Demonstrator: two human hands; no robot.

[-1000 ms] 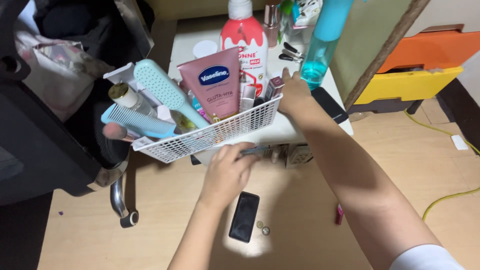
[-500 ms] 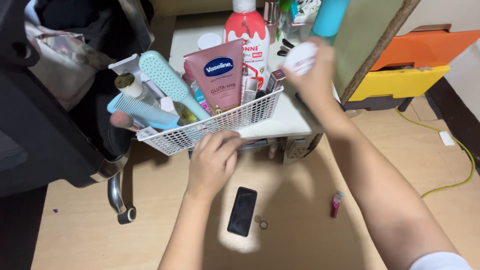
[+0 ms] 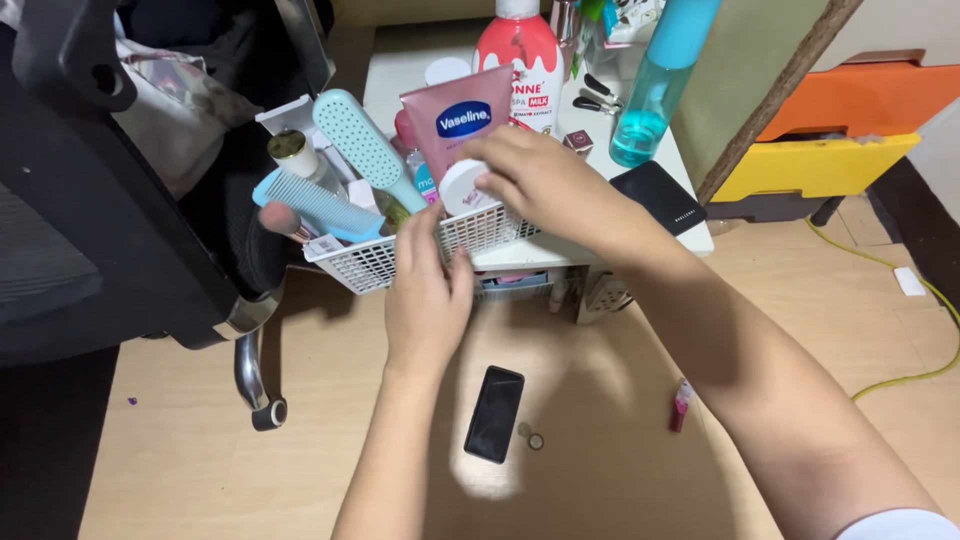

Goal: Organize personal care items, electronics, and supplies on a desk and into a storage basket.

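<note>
The left hand [image 3: 428,300] grips the front wall of the white basket [image 3: 375,265] at the worktop [image 3: 585,245] edge. The right hand [image 3: 540,185] pinches a small white jar [image 3: 462,187] over the basket; best lowered upright into a gap beside the pink tube [image 3: 462,125].

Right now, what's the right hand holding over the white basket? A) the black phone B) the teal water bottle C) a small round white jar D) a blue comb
C: the right hand grips a small round white jar just above the white mesh basket, while the teal bottle stands on the table, the black phone lies on the floor and the blue comb sits in the basket.
</note>
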